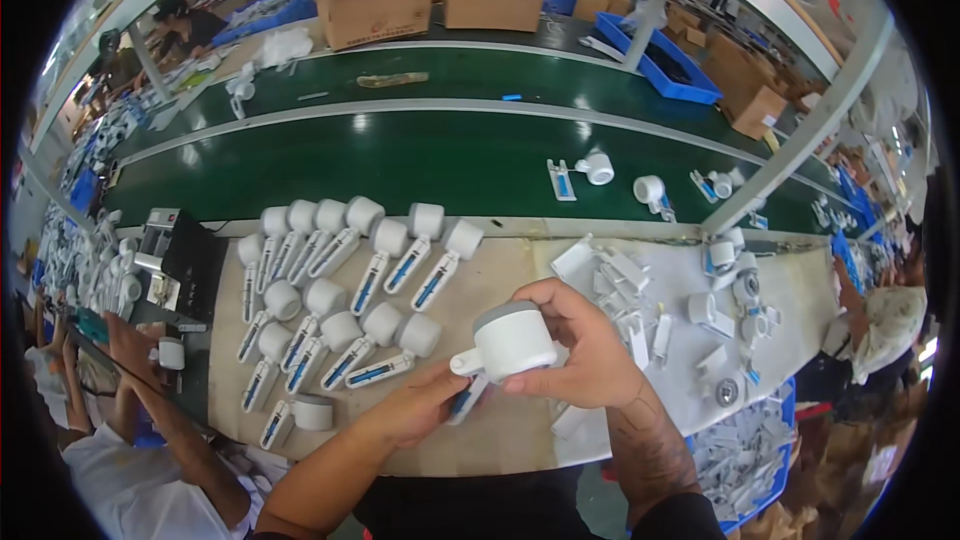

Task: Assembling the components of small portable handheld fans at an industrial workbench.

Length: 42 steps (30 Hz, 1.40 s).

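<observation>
My right hand (592, 352) is wrapped round the white drum-shaped head of a handheld device (515, 345) with a grey rim on top. A short white arm sticks out from the head on its left. Below it, my left hand (418, 404) pinches the device's slim handle, where a blue strip shows; its fingertips are partly hidden. To the left on the table lie several similar white devices (380, 323), their round heads mostly toward the far side and their blue-striped handles angled nearer. On the right is a pile of loose white handle shells (622, 285).
Green conveyor belts (370, 165) run behind the table (480, 262), carrying a few device parts. A black machine (178, 260) stands at left. More round heads (747, 287) lie at right, above a blue bin of white pieces (785, 440). A post (810, 125) rises far right; co-workers sit both sides.
</observation>
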Available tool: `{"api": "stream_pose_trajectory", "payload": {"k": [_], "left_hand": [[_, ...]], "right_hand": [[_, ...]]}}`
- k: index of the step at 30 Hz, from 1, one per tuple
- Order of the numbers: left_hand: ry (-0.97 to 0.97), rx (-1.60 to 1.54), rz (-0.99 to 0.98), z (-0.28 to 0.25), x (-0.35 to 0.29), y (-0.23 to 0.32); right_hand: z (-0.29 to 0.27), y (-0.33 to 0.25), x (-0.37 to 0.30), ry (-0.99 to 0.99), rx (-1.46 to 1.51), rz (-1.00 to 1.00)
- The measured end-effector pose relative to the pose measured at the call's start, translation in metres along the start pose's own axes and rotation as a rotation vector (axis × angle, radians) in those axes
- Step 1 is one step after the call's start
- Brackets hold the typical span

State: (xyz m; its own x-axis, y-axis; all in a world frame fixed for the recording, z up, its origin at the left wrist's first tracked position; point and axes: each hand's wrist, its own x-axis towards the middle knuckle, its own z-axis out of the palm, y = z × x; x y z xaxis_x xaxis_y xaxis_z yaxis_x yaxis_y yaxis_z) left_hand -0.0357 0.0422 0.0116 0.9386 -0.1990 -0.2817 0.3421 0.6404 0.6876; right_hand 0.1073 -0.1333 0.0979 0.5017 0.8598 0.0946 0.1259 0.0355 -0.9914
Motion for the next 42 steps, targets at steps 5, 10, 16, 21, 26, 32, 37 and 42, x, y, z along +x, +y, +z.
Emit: {"api": "stream_pose_trajectory", "payload": {"k": [5, 10, 16, 21, 26, 32, 37, 42], "left_hand": [[0.015, -0.022, 0.159, -0.006, -0.013, 0.018], [0.073, 0.053, 0.166, 0.003, -0.02, 0.031], [0.099, 0.036, 0.317, 0.014, -0.018, 0.036], [0.136, 0.184, 0.346, 0.022, -0.019, 0.04], [0.164, 0.194, 0.339, 0.031, -0.02, 0.044], [0.196, 0.184, 0.306, 0.031, -0.013, 0.041], [0.186, 0.243, 0.229, 0.03, -0.011, 0.035], [0.125, 0.382, 0.172, 0.032, -0.01, 0.025]], "right_hand": [[0.01, 0.004, 0.017, 0.138, 0.192, 0.038], [0.013, 0.002, 0.025, 0.134, 0.218, 0.027], [0.018, -0.004, 0.027, 0.124, 0.217, 0.004], [0.019, -0.012, 0.028, 0.104, 0.19, -0.033], [0.017, -0.013, 0.03, 0.09, 0.186, -0.05], [0.01, -0.01, 0.025, 0.071, 0.154, -0.081], [-0.011, -0.027, 0.027, -0.039, 0.078, 0.129], [-0.026, -0.037, 0.054, -0.401, -0.119, 0.403]]}}
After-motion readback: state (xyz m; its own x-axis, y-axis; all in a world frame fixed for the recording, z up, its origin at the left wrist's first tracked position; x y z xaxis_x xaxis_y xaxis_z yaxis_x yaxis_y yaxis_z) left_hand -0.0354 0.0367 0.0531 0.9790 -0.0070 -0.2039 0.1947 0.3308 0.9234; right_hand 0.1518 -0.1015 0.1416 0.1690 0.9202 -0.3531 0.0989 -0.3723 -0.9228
